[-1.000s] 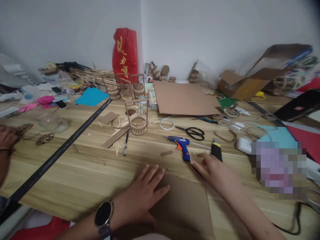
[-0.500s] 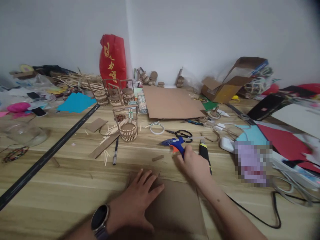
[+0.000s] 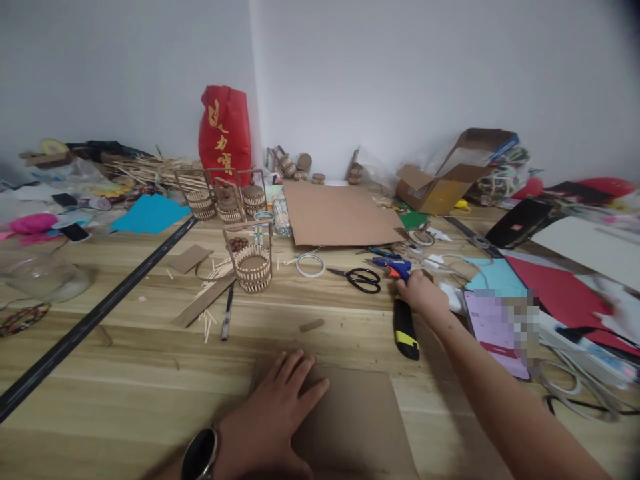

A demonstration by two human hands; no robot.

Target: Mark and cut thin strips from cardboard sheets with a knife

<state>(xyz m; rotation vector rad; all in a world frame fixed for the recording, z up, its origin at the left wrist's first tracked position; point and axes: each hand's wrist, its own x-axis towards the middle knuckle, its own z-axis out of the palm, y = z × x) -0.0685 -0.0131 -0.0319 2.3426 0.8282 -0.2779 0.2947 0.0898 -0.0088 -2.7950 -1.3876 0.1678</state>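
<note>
**A:** Step in hand?
**B:** Handling the glue gun [image 3: 393, 265], by my reading. Right hand [image 3: 425, 297], right of centre in the frame, has its fingers closed about the handle; nozzle points left. Lifted or resting on the table [image 3: 150, 393], can't tell.

**A:** Left hand [image 3: 273, 410]?
**B:** Lower centre. Fingers spread, palm down on the card [image 3: 355, 427], gripping nothing. Looks like steadying.

**A:** What does the next move call for?
**B:** My judgement: a firm hold on the handle, nozzle kept off the scissors [image 3: 364, 280] near it, fingers clear of the cutter [image 3: 406, 333] just below the right hand. Left hand best kept flat if the card is to stay put.

**A:** Materials?
**B:** Card: flat, brown, matt, straight-edged. Glue gun: blue plastic, orange trigger, slim tip. Scissors: dark blades, black looped handles. Cutter: black body, yellow band. Table: pale wood, streaky grain.

**A:** Left of centre?
**B:** Basket [image 3: 253, 272]: round, pale upright slats, brown bands, tall squared handle. Loose sticks and a flat brown strip [image 3: 206, 298] beside it. Small brown offcut [image 3: 312, 325] near mid-frame.

**A:** Top?
**B:** Board [image 3: 343, 215], upper centre, broad, flat, brown. Red bag [image 3: 225, 130], upper left of centre: creased, gold characters.
</note>
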